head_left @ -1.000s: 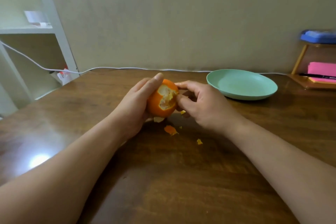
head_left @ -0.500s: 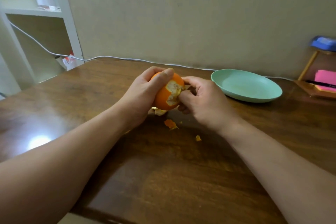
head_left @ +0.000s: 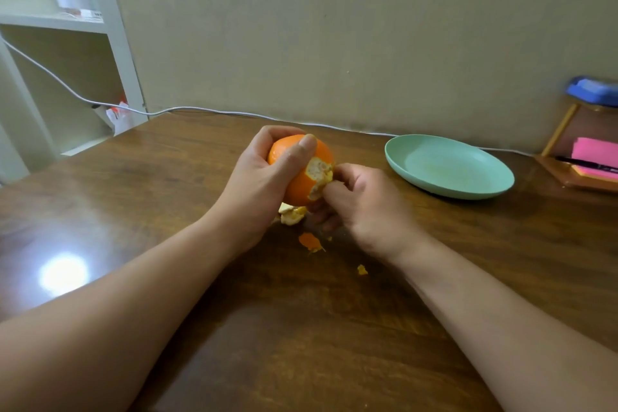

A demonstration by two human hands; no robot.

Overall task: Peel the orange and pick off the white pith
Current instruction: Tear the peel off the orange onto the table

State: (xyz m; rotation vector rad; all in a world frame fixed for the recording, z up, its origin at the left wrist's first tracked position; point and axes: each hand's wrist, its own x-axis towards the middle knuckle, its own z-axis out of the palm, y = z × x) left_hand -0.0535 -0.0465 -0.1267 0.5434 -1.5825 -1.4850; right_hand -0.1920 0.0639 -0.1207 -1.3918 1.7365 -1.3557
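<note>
Centre frame, the left hand grips the round, mostly unpeeled orange; the right hand pinches peel at its one bared patch. Small peel scraps lie below; pith-picking remains.

My left hand and my right hand are both bare, and back from the fingers each wrist widens into a bare arm: the left forearm and the right forearm are uncovered all the way to the near edge of the view. At the tip of my left thumb the nail is short and rounded. Just behind my right fingers, the knuckles stand as low, smooth bumps.
</note>
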